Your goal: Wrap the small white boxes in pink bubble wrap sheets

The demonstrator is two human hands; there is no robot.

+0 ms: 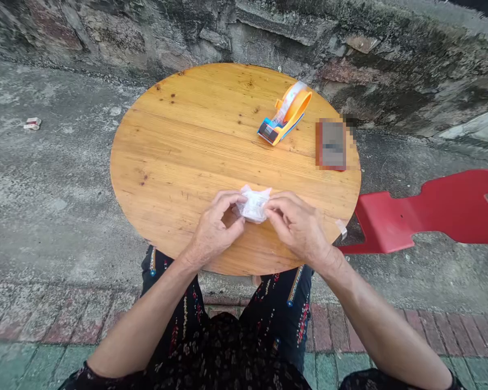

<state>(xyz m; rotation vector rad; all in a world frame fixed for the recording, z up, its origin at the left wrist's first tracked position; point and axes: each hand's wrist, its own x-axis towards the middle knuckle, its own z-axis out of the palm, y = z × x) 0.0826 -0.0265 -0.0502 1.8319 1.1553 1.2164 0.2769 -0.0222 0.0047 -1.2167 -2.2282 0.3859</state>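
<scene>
A small white package in crinkled, see-through plastic wrap lies near the front edge of the round wooden table. My left hand holds its left side between the thumb and curled fingers. On the other side my right hand pinches the wrap's right edge with thumb and forefinger. Loose corners of the wrap stick up at the package's far side. What is inside the wrap cannot be made out.
Farther back on the table stands an orange and blue tape dispenser with a roll of tape. Right of it lies a blurred-out rectangular item. A tape strip hangs at the right edge. A red chair is beside the table, a stone wall behind.
</scene>
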